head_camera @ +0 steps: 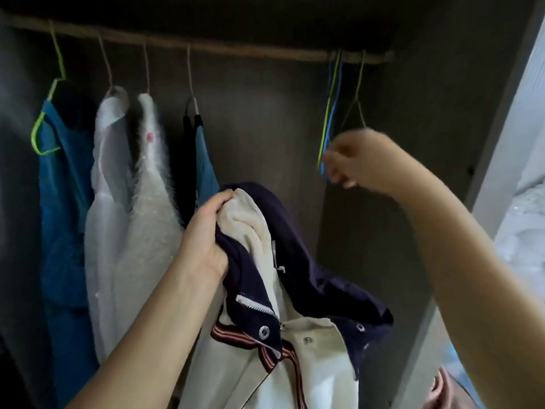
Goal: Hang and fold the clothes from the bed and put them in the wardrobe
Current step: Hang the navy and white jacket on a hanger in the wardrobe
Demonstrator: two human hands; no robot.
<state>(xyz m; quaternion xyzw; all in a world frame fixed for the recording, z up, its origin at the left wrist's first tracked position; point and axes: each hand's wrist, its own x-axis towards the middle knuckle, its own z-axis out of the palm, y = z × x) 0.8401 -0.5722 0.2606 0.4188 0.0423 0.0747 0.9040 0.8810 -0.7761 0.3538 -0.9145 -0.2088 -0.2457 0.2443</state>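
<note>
Clothes already hung occupy the left half of the brown wooden wardrobe rail (pixel 206 50): a blue garment on a lime-green wire hanger (pixel 63 160), a thin white shirt (pixel 103 184), a fluffy white garment (pixel 153 202), then a black-and-teal strappy top (pixel 196 149), each on its own hanger.

Centre, low in view: left hand (pixel 203 231) holds the navy-and-cream zip jacket with striped trim (pixel 283 290) up in front of the open wardrobe, fingers (pixel 219 199) clamped on the bunched collar or hood (cream lining showing). Jacket is not yet on a hanger; its body hangs down out of frame.

Right of centre: a small cluster of empty wire hangers, green, blue and grey (pixel 333 113), hangs near the rail's right end. Right hand (pixel 362 160) is raised to their lower edge, fingers curled together at the green and blue wires; motion blur, so I cannot tell whether they have actually closed on a hanger.

Far right: pale wardrobe door edge (pixel 507 143), white bedding (pixel 528 219) beyond.

Progress, judged: four items hung; the jacket is in hand and wants a hanger. Bed mostly hidden, remaining pile unknown; no folded items visible.
</note>
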